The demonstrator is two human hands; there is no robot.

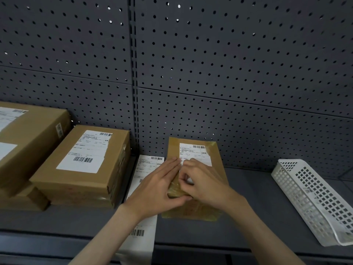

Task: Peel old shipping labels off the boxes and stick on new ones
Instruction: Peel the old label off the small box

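Both hands [160, 186] on box label [196, 153]; print seemingly illegible.

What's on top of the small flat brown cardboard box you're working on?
A white shipping label is stuck on the small flat brown cardboard box. The left hand lies flat across it, and the right hand picks at the label. The label's lower part is hidden under the hands.

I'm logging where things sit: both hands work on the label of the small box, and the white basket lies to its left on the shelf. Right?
Not quite. In the head view the white basket lies to the right of the small box, not left. Both hands, left hand and right hand, do work on its label.
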